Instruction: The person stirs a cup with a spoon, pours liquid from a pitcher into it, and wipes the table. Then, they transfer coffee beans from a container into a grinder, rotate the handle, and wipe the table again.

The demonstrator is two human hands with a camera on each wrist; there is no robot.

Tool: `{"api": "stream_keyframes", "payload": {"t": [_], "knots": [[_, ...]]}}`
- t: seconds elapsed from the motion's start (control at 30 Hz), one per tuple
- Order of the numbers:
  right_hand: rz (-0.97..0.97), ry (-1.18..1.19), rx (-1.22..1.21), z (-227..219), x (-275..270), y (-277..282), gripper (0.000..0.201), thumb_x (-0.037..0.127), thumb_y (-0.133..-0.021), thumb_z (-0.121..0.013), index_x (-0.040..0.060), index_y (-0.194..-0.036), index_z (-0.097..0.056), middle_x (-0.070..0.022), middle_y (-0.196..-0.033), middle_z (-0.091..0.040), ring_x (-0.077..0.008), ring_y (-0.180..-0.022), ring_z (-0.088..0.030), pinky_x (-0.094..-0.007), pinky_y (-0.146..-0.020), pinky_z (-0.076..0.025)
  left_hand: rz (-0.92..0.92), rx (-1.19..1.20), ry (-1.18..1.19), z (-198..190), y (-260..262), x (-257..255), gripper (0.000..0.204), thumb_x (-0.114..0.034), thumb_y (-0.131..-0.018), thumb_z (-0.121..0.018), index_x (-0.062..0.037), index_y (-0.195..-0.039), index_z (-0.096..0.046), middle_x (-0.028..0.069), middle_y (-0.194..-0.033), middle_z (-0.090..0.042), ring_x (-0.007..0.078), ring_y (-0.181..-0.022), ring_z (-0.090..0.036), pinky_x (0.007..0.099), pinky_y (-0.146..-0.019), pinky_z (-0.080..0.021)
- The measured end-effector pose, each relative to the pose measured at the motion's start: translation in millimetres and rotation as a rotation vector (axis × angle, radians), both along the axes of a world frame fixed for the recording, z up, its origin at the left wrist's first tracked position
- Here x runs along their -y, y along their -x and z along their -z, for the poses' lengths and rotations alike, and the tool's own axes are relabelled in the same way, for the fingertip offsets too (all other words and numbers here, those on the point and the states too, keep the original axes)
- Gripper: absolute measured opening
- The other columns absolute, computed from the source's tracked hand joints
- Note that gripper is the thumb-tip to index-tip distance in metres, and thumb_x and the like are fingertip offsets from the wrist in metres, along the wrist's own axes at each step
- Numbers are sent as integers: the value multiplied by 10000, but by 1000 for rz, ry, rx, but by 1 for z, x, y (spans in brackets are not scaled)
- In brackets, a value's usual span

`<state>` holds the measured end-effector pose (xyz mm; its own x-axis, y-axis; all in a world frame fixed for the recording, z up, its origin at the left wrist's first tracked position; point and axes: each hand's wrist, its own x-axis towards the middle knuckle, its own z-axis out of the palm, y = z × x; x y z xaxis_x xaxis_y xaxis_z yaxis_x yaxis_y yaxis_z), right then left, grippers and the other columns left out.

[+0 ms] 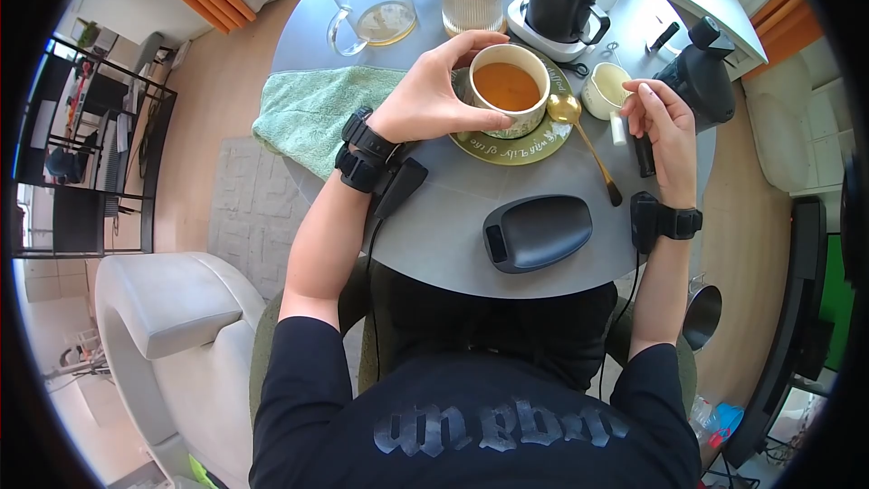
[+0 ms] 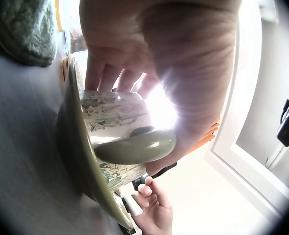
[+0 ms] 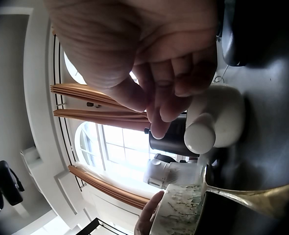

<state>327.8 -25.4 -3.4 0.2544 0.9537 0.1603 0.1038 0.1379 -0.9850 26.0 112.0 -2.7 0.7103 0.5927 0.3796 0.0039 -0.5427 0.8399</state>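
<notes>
A patterned teacup (image 1: 547,91) of amber tea stands on a green saucer (image 1: 489,148). My left hand (image 1: 430,95) grips the cup, thumb along the near side and fingers round the far side. In the left wrist view the green cup handle (image 2: 134,147) sticks out under the palm. My right hand (image 1: 665,131) hovers by a small cream-coloured pitcher (image 1: 601,95), its fingers loosely bent with nothing between them. The right wrist view shows the pitcher's white handle (image 3: 200,137) just beyond the fingertips. A gold spoon (image 1: 584,136) lies with its bowl over the saucer's right rim.
Behind the cup stand a glass jug (image 1: 371,0), a ribbed beige container (image 1: 472,9) and a black kettle (image 1: 566,9) on a white base. Left lies a green towel (image 1: 312,113); nearer me, a black tray-like object (image 1: 539,234). A dark bottle (image 1: 701,81) stands right.
</notes>
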Motion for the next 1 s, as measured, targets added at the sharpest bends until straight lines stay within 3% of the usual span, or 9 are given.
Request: {"api": "stream_keyframes", "payload": {"t": [0.2, 0.4, 0.6, 1.0], "knots": [[-6, -4, 5, -1, 0, -1, 263, 207, -1047, -552, 17, -1103, -725, -20, -834, -705, -28, -656, -545, -194, -623, -408, 41, -45, 54, -4, 2, -1, 878, -226, -701, -935, -1, -1427, -496, 109, -1364, -603, 201, -1287, -563, 358, -1137, -406], [-9, -1, -3, 1, 0, -1, 263, 204, -1048, -549, 18, -1107, -725, -20, -834, -705, -30, -655, -545, -196, -621, -408, 1, -3, 29, -2, 0, 1, 839, -270, -678, -911, 15, -1373, -539, 141, -1270, -657, 222, -1201, -624, 348, -1086, -455], [-13, 4, 0, 0, 0, -1, 264, 205, -1048, -547, 19, -1110, -724, -20, -839, -707, -28, -656, -545, -193, -623, -410, 29, -47, 28, -4, 3, -1, 876, -237, -691, -941, -7, -1415, -505, 111, -1349, -609, 198, -1264, -575, 358, -1126, -418], [-9, -1, 2, 0, 1, 0, 264, 203, -1047, -548, 16, -1106, -725, -25, -838, -705, -33, -660, -548, -197, -626, -411, 11, -41, 60, -3, 2, 0, 881, -262, -682, -947, -11, -1405, -510, 131, -1324, -622, 207, -1246, -587, 361, -1120, -422]]}}
